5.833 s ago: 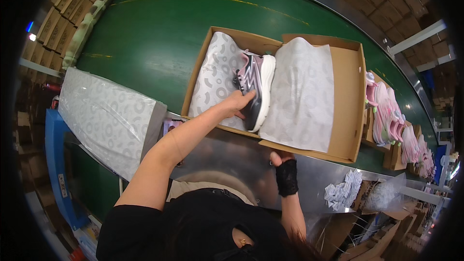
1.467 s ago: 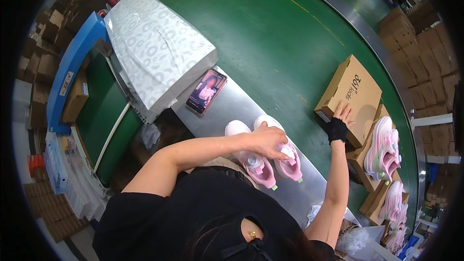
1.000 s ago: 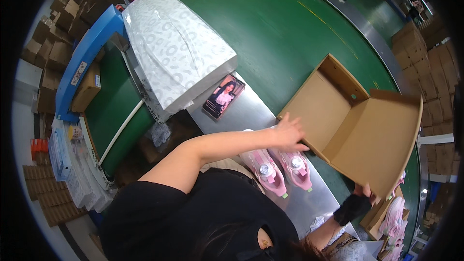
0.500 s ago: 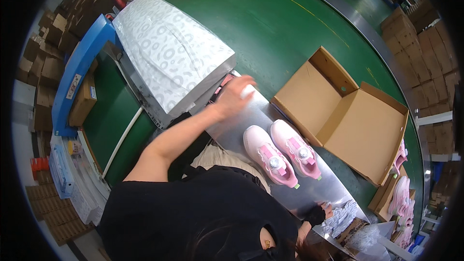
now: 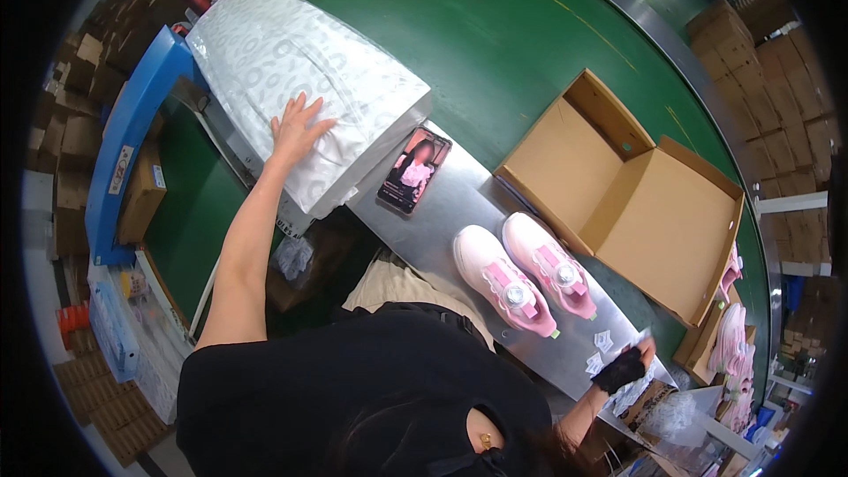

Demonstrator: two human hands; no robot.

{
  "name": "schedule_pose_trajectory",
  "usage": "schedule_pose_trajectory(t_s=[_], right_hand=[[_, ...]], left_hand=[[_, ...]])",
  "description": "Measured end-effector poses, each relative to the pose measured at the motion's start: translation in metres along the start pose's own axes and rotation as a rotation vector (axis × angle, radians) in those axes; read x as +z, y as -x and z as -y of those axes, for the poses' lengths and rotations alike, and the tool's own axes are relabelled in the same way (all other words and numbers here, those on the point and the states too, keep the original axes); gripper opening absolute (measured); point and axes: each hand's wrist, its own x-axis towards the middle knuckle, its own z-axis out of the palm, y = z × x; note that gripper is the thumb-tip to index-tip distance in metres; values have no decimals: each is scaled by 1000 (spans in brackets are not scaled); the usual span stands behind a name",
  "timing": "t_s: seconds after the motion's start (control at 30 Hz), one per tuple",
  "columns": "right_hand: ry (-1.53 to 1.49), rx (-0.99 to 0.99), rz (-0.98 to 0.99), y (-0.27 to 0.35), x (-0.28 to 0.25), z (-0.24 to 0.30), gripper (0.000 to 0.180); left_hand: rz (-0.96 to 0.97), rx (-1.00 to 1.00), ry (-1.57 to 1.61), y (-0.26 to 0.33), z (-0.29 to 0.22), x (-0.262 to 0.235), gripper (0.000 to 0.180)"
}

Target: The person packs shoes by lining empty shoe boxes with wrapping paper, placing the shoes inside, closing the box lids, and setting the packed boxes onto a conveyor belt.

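Observation:
My left hand (image 5: 299, 132) lies with spread fingers on a tall stack of white patterned wrapping paper (image 5: 353, 79) under clear film. Over at the lower right, my right hand (image 5: 647, 352), in a black wrist band, has its fingers drawn together by the white packets (image 5: 629, 396). Something pale shows at its fingertips, too blurred to name. Two small printed packets (image 5: 603, 341) lie on the metal bench beside that hand. Between my hands stands a pair of pink sneakers (image 5: 503, 283) with dial closures. A phone (image 5: 415, 170) with a lit screen rests beside the stack.
An open brown shoebox (image 5: 618, 203) sits beyond the sneakers, next to the green conveyor belt (image 5: 459, 26). More pink shoes (image 5: 731, 344) are at the far right. A blue curved frame (image 5: 132, 150) rises at the left. Clear plastic (image 5: 669, 413) bunches at the lower right.
My left hand has gone from the phone back onto the paper stack, uncovering the phone. My right hand has lifted and shifted slightly outward; two small packets now show apart on the bench.

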Motion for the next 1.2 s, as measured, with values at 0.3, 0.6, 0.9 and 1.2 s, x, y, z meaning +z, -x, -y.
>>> schedule_pose_trajectory(t_s=[0.3,0.6,0.9,1.2], right_hand=[[-71,-397,340,-4,124,138,40],[124,-815,896,24,142,163,62],[150,-892,683,41,140,239,45],[-785,-47,162,-150,85,151,23]], left_hand=[[-439,127,-19,-35,47,-7,24],[-705,282,760,-25,-91,-178,23],[300,809,1213,26,-376,-142,21],[-165,1368,417,1,-399,-45,68]])
